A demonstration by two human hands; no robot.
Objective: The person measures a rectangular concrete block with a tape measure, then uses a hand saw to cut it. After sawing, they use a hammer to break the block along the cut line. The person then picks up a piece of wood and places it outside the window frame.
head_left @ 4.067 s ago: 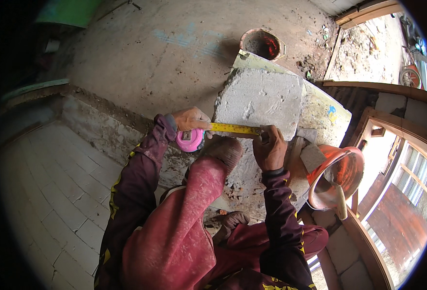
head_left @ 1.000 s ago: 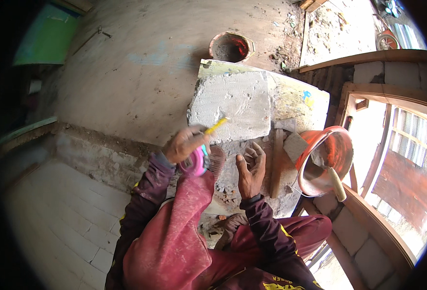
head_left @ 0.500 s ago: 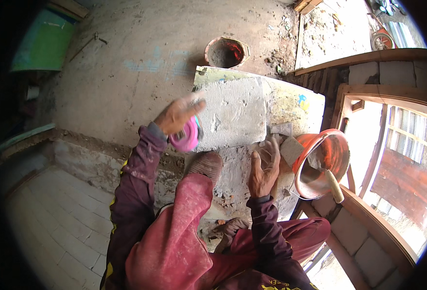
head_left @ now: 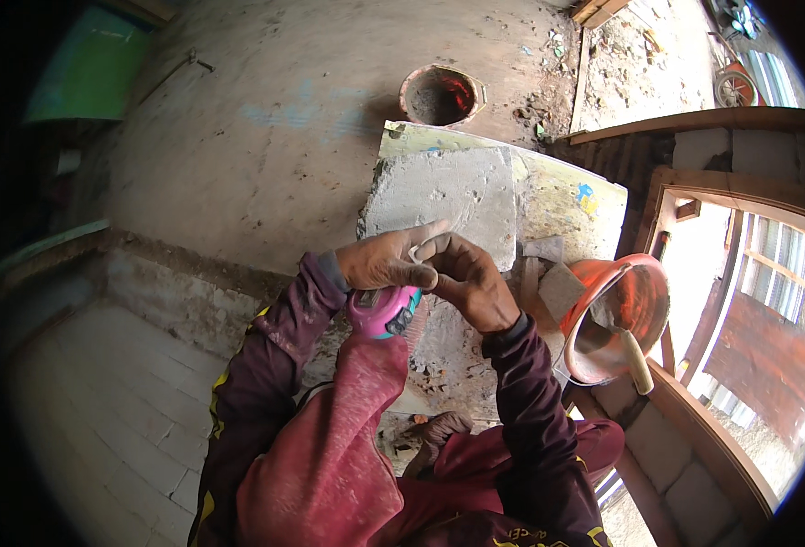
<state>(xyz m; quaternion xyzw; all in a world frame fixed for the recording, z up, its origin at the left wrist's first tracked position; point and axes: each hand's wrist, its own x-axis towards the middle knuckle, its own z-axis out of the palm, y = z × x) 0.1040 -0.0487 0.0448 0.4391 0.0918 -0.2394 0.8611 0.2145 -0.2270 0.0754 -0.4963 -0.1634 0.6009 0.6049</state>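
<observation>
Left hand (head_left: pixel 386 260) holds tape measure (head_left: pixel 383 311) flat.

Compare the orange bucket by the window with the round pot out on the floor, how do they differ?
The orange bucket is tilted, bright, and holds a tool with a pale handle. The round pot stands upright, dull brown, dark inside with a red glow. The bucket lies nearer the hands. Both are open-topped.

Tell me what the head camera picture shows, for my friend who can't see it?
A person's left hand and right hand meet over a pink tape measure, above a rough grey slab on a board. An orange bucket with a tool handle sits to the right, and a round pot lies farther off on the dusty floor.
</observation>
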